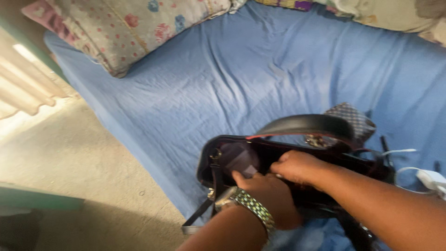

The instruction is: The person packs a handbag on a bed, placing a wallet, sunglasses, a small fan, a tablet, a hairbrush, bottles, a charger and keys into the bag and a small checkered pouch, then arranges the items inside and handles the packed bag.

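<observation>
A black handbag [211,162] lies open on the blue bed sheet [241,79], its curved handle [306,124] arching above the opening. My left hand [267,195], with a metal wristwatch [246,204] on the wrist, rests at the bag's mouth with its fingers reaching in toward a purplish item [238,157] inside. My right hand [299,166] is curled over the bag's opening beside it, fingers tucked into the bag. What either hand grips inside is hidden.
A floral pillow [125,28] lies at the bed's head, more bedding [395,14] at the far right. A checkered pouch [350,118] sits behind the bag. White cable and charger [429,179] lie at the right. Bare floor [69,158] runs along the bed's left.
</observation>
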